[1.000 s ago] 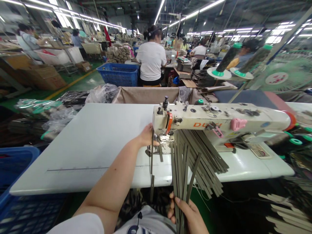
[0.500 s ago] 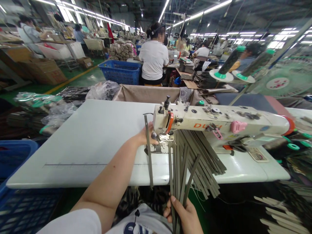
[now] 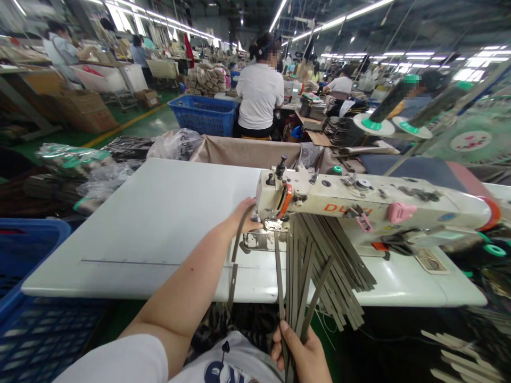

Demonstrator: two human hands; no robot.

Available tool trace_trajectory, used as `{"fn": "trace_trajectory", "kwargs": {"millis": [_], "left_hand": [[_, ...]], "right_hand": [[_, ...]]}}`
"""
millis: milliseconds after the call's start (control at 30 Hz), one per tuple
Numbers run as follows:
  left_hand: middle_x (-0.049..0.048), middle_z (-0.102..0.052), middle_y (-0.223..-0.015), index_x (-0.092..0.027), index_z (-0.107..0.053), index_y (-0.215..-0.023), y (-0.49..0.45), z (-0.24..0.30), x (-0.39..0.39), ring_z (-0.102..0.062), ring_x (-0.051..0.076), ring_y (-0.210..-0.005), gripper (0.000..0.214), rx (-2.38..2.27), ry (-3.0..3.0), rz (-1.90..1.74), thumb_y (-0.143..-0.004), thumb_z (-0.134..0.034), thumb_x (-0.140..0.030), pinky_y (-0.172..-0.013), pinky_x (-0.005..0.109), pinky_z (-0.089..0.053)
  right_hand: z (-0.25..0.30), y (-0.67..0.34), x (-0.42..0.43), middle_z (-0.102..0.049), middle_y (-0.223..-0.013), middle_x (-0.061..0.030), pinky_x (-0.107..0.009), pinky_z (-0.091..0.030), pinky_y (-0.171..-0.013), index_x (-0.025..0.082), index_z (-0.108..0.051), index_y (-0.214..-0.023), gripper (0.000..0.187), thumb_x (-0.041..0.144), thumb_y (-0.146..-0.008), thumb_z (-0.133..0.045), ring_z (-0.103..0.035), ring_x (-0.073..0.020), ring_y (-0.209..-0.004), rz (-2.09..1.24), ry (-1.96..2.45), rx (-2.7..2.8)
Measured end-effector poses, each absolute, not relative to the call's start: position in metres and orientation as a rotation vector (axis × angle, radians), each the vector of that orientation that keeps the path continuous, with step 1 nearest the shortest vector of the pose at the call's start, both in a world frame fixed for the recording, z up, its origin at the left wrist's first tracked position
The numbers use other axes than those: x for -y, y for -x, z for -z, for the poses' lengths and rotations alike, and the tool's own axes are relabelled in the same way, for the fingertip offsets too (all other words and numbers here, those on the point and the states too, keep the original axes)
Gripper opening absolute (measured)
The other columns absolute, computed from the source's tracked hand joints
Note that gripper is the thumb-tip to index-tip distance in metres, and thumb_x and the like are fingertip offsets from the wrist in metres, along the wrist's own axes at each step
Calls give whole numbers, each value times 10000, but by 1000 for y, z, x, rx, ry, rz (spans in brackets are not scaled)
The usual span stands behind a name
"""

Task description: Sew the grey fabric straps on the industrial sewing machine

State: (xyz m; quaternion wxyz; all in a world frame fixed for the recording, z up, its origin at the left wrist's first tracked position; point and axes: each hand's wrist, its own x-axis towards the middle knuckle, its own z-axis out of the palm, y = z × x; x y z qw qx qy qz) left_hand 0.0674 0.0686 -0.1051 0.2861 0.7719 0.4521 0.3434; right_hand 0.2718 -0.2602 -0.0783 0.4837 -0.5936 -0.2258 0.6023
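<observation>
My left hand [image 3: 243,214] reaches beside the needle area of a sewing machine [image 3: 339,199]. Its thumb and fingers are spread apart, with the fingertips partly hidden by the machine head. A narrow grey-olive strip [image 3: 238,236] curves down across this hand and over the table's front edge. Low in front of my body, my right hand [image 3: 297,348] is closed around several similar strips [image 3: 294,282]. One of these strips [image 3: 278,260] runs straight up to the presser foot. More strips [image 3: 331,266] lie fanned out under the machine arm.
The white table [image 3: 151,213] carries a printed ruler line. Blue crates [image 3: 32,255] stand at the left. Behind the table is a fabric-lined bin [image 3: 247,153], and beyond it a person in a white shirt [image 3: 259,96] sits. Thread cones [image 3: 393,101] and a fan [image 3: 471,138] are at the right.
The strip by my left hand has moved from hanging nearly straight to curving over the hand, its lower part shifted left. My right hand keeps its hold. The view has shifted slightly.
</observation>
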Motion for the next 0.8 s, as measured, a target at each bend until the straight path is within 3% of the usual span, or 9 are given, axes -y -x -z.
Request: {"fn": "trace_trajectory", "kwargs": {"millis": [167,367,600,800], "left_hand": [[130,-774,-1371,-157,-794,-1231,-65,109,-73,-690,409,-1330,612,-1144,-2095,-888,-632,-922,-169,-1226,540,-541],[136,-808,-1264,-159,-839,-1068,-63,111,-78,-723,389,-1262,337,-1100,-2088,-872,-734,-808,-124,-1198,539,-569],[104,-841,-1217,-192,-851,-1182,-72,98,-66,-753,367,-1215,345,-1190,-1999,-968,-851,-754,-181,-1143,508,-606],[102,-829,-1309,-199,-845,-1295,-76,84,-59,-731,377,-1295,409,-1244,-1974,-953,-896,-760,-238,-1180,499,-595]], "right_hand": [[78,-272,260,-684,-534,-28,-222,-506,-453,176,-730,-726,706,819,-713,-1020,-598,-149,-432,-1451,1449,563],[77,-267,258,-754,-652,-38,-208,-479,-433,172,-744,-859,683,762,-716,-1056,-629,-145,-438,-1408,1409,539],[78,-261,257,-774,-676,-39,-225,-446,-398,182,-722,-988,735,755,-689,-1073,-641,-172,-429,-1363,1386,542],[85,-258,258,-799,-717,-47,-226,-459,-419,185,-717,-1047,739,755,-719,-1055,-638,-158,-433,-1385,1390,567]]}}
